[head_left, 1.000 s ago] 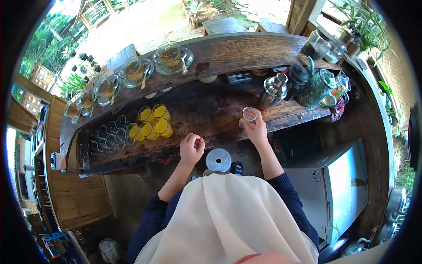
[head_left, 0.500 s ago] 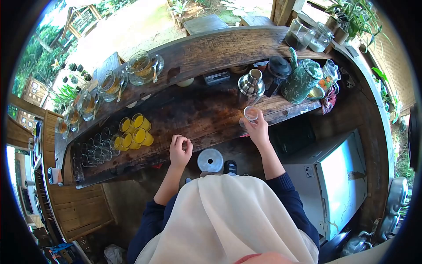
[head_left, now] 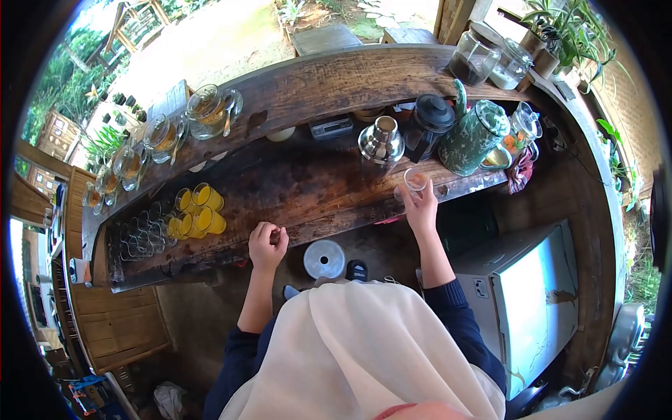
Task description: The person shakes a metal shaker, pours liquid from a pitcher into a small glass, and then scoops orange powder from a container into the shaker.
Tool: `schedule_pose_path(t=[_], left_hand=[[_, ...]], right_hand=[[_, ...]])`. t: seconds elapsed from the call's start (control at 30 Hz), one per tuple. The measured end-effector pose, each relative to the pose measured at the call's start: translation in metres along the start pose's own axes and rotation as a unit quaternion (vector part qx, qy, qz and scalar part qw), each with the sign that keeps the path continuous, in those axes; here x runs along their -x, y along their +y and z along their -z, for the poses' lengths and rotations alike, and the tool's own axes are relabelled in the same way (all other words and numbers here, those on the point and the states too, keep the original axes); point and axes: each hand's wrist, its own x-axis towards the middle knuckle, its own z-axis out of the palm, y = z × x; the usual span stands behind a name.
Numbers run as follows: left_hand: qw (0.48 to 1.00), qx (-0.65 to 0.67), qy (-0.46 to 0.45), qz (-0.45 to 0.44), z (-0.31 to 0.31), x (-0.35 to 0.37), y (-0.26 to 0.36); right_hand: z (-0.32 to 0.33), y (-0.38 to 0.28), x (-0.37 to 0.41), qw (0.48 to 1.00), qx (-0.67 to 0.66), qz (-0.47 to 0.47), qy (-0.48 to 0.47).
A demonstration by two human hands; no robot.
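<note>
A big wooden desk (head_left: 301, 183) crosses the middle. A shiny metal shaker (head_left: 381, 145) stands right of centre. The left hand (head_left: 266, 243) curls; I can't tell if it's empty. The nearer right hand (head_left: 421, 210) grips a clear cup (head_left: 416, 180), just below and right of the shaker.

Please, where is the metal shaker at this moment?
In the head view, the metal shaker stands on the lower counter, right of centre. It is just left of the black-lidded press and beyond the clear cup in the right hand.
</note>
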Motion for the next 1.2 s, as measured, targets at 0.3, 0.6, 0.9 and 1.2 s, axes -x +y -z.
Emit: schedule_pose_path(t=[0.3, 0.6, 0.9, 1.2], left_hand=[[0.998, -0.041, 0.033, 0.016, -0.004, 0.002, 0.001], [0.995, -0.078, 0.061, -0.008, -0.006, 0.005, -0.004], [0.993, -0.091, 0.072, -0.008, -0.008, 0.006, -0.006], [0.991, -0.098, 0.088, -0.014, -0.007, 0.004, -0.004]], right_hand=[[0.032, 0.02, -0.032, 1.0, -0.011, -0.009, 0.026], [0.037, 0.04, -0.056, 0.998, -0.048, -0.006, 0.04], [0.038, 0.037, -0.071, 0.996, -0.066, -0.036, 0.055], [0.035, 0.041, -0.07, 0.994, -0.069, -0.033, 0.08]])
